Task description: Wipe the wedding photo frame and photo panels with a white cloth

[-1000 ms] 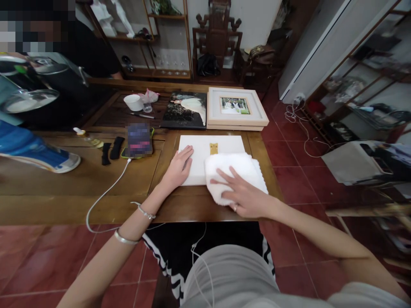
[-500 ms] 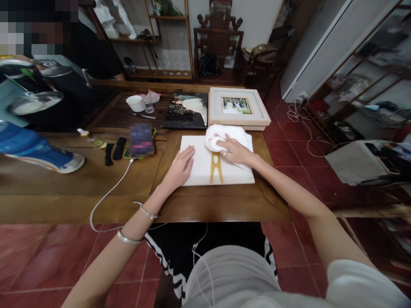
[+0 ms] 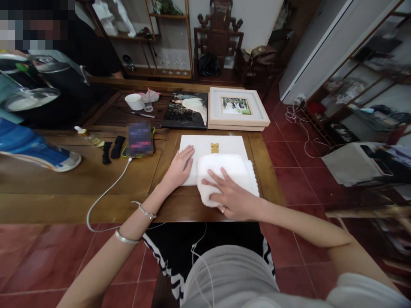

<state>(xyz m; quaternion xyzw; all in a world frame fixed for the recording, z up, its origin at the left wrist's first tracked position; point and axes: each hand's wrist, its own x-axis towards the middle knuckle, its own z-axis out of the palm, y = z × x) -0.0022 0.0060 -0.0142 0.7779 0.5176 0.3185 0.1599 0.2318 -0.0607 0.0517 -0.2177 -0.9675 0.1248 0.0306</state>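
A white board (image 3: 205, 146) with a gold stand piece (image 3: 214, 148) lies face down on the wooden table (image 3: 80, 179). My left hand (image 3: 178, 168) lies flat and open on the board's left edge. My right hand (image 3: 231, 196) presses spread fingers down on a folded white towel (image 3: 229, 169), which covers the board's near right part and hangs to the table's front edge.
Beyond the board lie a dark photo print (image 3: 186, 110) and a white framed picture (image 3: 236, 107). To the left are a phone (image 3: 138, 139) on a white cable, two black items (image 3: 112, 149), a cup (image 3: 134, 102), and another person's blue shoe (image 3: 41, 149).
My right hand slid the towel from the board's near edge up to its far edge, then back down to the near edge. My left hand stayed in place.
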